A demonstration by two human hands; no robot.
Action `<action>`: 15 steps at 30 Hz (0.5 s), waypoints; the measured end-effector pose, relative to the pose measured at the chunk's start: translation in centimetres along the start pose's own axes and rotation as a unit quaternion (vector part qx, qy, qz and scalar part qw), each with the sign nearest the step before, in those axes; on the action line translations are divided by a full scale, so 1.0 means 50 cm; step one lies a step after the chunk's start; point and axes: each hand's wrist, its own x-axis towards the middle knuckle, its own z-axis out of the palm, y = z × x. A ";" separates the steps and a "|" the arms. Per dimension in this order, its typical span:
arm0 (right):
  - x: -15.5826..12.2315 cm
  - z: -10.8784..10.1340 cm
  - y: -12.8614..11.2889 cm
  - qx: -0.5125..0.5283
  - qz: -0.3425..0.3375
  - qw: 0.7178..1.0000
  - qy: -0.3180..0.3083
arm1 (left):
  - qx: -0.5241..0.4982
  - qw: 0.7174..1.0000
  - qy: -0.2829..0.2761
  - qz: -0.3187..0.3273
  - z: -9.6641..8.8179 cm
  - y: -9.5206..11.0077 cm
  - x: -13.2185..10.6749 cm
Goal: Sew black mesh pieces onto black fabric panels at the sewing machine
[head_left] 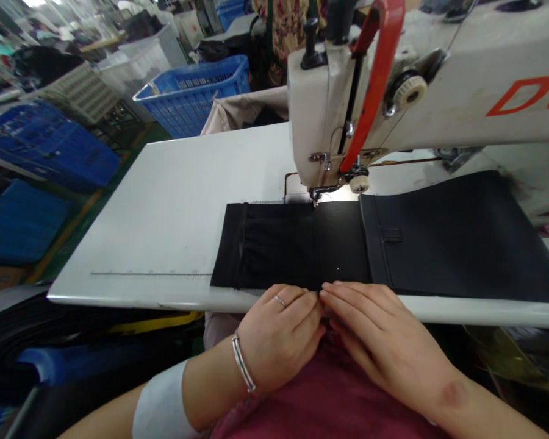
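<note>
A long piece of black fabric [279,244] lies across the white sewing table, with a smooth, leather-like panel [457,238] at its right end. Its far edge is beneath the needle area [316,198] of the sewing machine [322,116]. My left hand [281,332], wearing a ring and a bracelet, is closed with curled fingers on the near edge of the fabric. Right beside it, my right hand [384,335] has its fingers together over the same edge, thumb underneath. The fingertips of both hands almost meet, and what lies between them is partly hidden.
The white tabletop [165,201] carries a printed ruler line at left. Behind it stand a blue basket [196,91] and a cloth-lined bin [224,116]. Blue crates [46,146] are on the floor at left. A red lever [375,79] fronts the machine head.
</note>
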 end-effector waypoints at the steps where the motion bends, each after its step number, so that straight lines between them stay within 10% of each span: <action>1: 0.001 -0.001 0.000 -0.005 -0.001 1.000 0.002 | -0.012 1.000 -0.006 0.005 -0.015 -0.012 0.015; 9: 0.013 -0.006 -0.004 -0.028 -0.017 0.999 0.001 | 0.069 0.996 -0.052 -0.015 0.002 -0.143 0.124; 15: 0.019 -0.017 -0.001 -0.027 -0.022 0.999 0.008 | 0.078 0.990 -0.093 -0.066 0.044 -0.154 0.120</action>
